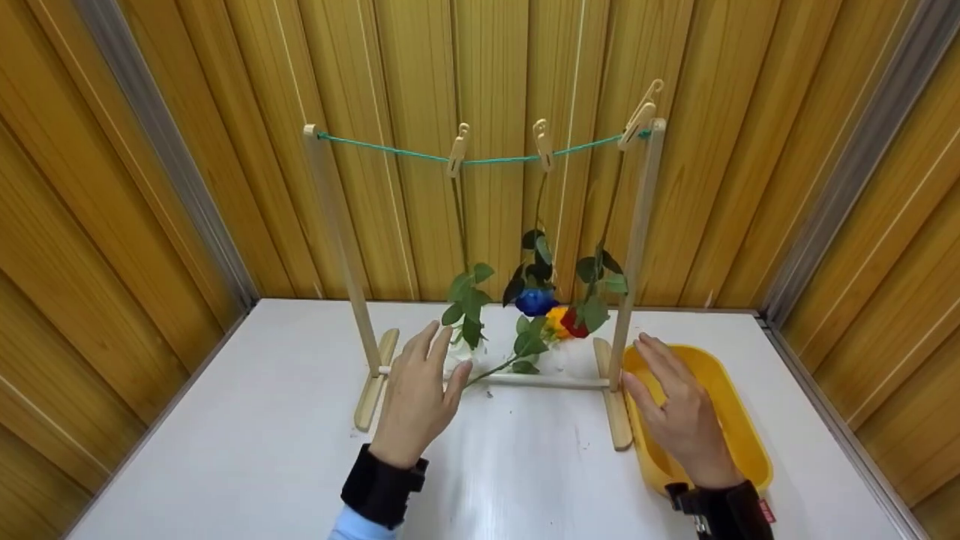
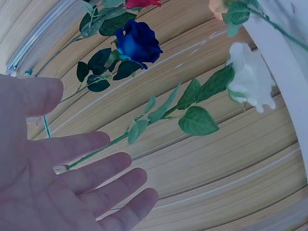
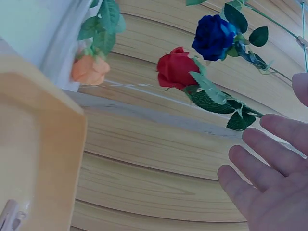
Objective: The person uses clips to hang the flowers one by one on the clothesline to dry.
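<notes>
My left hand (image 1: 420, 401) is held in front of the rack's left side, fingers extended and holding nothing. Above the yellow basin (image 1: 739, 420) is my right hand (image 1: 682, 420), its fingers also extended and holding nothing. From a green string (image 1: 397, 151), clothespins (image 1: 457, 150) hold three roses upside down. They are a white rose (image 2: 250, 77) at the left, mostly hidden by my left hand in the head view, a blue rose (image 1: 536, 301) in the middle and a red rose (image 1: 574, 322) at the right. An orange-yellow rose (image 1: 556, 321) lies on the table, its stem reaching toward my left hand.
The string runs between two wooden posts (image 1: 341, 255) joined low down by a crossbar (image 1: 559, 381). Wooden feet (image 1: 616, 409) carry the rack on the white table (image 1: 225, 450). A clothespin (image 3: 10, 215) lies in the basin. Wood-patterned walls (image 1: 420, 67) enclose the table.
</notes>
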`<move>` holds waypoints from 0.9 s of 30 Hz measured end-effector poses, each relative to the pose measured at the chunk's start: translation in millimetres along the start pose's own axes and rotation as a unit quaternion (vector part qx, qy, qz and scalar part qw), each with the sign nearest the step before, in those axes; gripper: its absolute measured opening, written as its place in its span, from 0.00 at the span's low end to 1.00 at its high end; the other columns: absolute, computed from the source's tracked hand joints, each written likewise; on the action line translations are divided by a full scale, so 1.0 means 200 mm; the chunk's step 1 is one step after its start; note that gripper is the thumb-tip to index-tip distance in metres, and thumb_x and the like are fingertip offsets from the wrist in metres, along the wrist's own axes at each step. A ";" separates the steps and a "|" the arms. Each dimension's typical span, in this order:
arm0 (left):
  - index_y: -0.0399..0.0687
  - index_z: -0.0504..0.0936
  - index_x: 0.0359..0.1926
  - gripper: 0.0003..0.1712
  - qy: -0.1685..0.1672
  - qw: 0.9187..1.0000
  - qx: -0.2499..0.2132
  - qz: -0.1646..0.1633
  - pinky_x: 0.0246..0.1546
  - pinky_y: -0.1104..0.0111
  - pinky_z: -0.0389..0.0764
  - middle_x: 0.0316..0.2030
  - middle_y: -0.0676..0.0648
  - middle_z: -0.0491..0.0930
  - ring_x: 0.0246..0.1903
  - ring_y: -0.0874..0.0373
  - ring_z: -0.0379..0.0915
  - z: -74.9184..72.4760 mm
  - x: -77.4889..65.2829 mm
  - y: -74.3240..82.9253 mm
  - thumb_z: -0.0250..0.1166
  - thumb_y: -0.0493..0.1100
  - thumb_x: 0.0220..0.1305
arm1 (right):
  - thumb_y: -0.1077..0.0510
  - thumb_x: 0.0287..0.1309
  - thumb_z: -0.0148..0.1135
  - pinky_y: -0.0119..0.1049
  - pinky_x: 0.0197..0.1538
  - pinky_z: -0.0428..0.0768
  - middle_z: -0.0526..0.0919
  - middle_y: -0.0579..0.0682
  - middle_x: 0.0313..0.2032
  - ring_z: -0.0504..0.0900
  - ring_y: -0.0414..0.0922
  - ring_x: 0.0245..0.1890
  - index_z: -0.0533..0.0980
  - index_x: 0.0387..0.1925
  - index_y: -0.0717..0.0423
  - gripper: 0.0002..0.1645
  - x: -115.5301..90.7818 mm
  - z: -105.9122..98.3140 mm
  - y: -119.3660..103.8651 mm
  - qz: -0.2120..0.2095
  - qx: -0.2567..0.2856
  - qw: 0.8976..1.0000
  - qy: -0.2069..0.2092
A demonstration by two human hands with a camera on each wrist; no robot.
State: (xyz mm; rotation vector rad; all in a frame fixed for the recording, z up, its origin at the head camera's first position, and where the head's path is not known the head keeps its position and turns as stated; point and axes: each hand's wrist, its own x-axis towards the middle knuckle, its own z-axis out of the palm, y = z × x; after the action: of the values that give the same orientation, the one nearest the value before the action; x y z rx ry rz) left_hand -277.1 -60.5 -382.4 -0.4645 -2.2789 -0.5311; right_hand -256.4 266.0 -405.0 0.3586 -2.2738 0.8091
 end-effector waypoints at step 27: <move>0.40 0.71 0.64 0.32 -0.110 0.994 -0.014 -0.026 0.54 0.48 0.72 0.61 0.35 0.71 0.62 0.41 0.67 0.24 -0.19 0.06 0.61 0.54 0.66 | 0.41 0.68 0.53 0.63 0.67 0.56 0.57 0.64 0.71 0.56 0.63 0.70 0.61 0.70 0.63 0.40 -0.14 0.05 0.15 0.120 -0.058 0.981 -0.143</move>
State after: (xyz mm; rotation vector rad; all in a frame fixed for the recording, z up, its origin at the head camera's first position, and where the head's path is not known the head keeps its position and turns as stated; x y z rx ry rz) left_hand -274.5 -33.0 -439.6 -0.4999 -2.5018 -0.5633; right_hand -254.4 283.1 -443.4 0.1544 -2.6593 0.7799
